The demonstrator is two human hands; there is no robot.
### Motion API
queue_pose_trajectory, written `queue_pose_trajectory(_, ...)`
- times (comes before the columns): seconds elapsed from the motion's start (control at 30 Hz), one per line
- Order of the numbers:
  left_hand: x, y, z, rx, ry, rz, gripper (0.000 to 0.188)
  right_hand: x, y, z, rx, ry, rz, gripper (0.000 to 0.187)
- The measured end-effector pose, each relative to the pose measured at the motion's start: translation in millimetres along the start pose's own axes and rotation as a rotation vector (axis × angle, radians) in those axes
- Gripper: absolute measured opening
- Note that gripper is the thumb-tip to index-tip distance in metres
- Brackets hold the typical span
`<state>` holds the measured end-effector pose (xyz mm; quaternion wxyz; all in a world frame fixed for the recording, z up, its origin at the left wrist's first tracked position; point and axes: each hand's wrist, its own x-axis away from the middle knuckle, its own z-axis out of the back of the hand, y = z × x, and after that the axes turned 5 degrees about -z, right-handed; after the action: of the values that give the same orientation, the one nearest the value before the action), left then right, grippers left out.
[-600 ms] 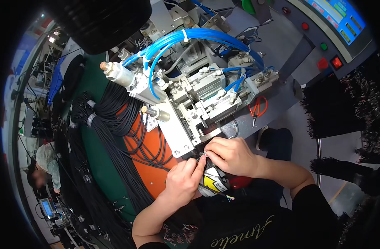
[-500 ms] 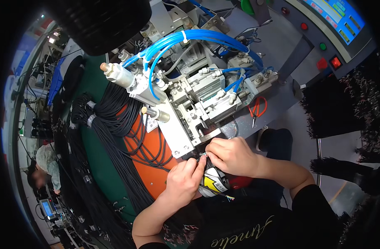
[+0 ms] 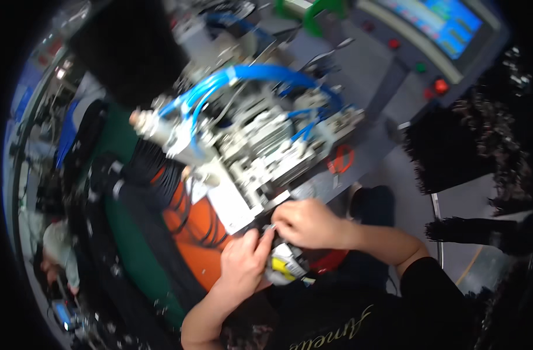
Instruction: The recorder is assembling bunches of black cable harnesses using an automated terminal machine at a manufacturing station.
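In front of the metal machine (image 3: pixel 263 133), my left hand (image 3: pixel 242 259) and my right hand (image 3: pixel 306 224) meet with their fingers closed. Between the fingertips they pinch a small, pale-tipped cable end, smeared by motion and largely covered. A light metal plate (image 3: pixel 230 213) of the machine lies just beyond my left fingers. Below the hands sits a white bundle with a yellow mark (image 3: pixel 285 266), partly hidden by my left hand.
Red-handled snips (image 3: pixel 340 160) lie right of the machine. Black cables (image 3: pixel 152 169) spread over an orange mat (image 3: pixel 199 248) and green surface at left. A control panel with a screen (image 3: pixel 453 26) stands far right. Bunched cables (image 3: pixel 453 146) hang at right. Another person (image 3: pixel 59 251) sits far left.
The whole view has shifted and blurred; machine, snips and panel appear further left. My hands stay together, fingers still pinched, in nearly the same place before the machine.
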<state>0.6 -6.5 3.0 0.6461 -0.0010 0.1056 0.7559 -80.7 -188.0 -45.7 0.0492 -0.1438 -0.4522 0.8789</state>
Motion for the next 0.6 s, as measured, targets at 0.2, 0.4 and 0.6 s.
queue_pose_trajectory(0.2,27.5,-13.9,-4.1,0.098,0.23,0.113,0.035,-1.3,12.4,-39.7,-0.458,0.0,-0.102,0.018)
queue_pose_trajectory(0.4,56.4,-28.8,-13.5,0.155,0.323,0.058,0.029,-1.7,20.2,-34.4,-0.348,-0.028,-0.13,0.018)
queue_pose_trajectory(0.6,63.8,-32.6,-29.3,0.226,0.285,0.118,0.041,9.6,25.1,-26.7,-0.153,0.024,-0.031,0.02)
